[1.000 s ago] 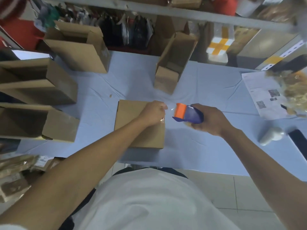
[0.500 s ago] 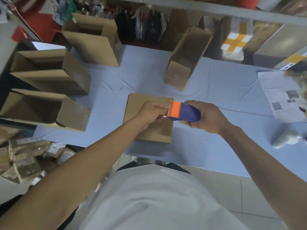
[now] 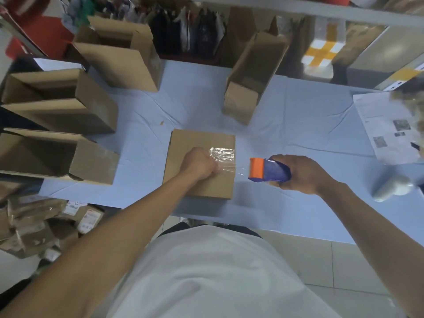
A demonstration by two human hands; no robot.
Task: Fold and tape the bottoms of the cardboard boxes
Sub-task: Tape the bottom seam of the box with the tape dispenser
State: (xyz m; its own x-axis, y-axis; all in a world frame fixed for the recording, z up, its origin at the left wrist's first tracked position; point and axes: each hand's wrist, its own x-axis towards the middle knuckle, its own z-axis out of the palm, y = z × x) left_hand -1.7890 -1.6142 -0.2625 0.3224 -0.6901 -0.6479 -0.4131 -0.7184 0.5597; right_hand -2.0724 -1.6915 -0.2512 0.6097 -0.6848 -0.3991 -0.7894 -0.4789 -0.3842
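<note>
A closed box [image 3: 199,164] lies flat on the near middle of the table [image 3: 298,125], its taped face up and its long axis running away from the person, the far edge tilted slightly right. The left hand [image 3: 199,162] rests on that face as a closed fist, pressing down on the near end of a strip of clear tape [image 3: 223,154]. The tape runs crosswise — from the fist over the box's right edge and on through the air to the dispenser [image 3: 269,170]. The right hand [image 3: 300,174] is wrapped tight around the dispenser's blue body, held just off the box's right side and above the table; its orange nose points left, back toward the box, so its long axis lies left to right, across the box's own.

Five boxes are in view. Besides the closed one, four open boxes stand around it: two [image 3: 59,104] [image 3: 57,157] at the left edge of the table, one behind the other, openings facing left; one [image 3: 119,56] at the far left; and a tall narrow one [image 3: 252,76] beyond the closed box, leaning right. One printed sheet [image 3: 380,127] lies at the right edge, and one pale, blurred object [image 3: 392,189] sits near the right wrist — what it is cannot be told.
</note>
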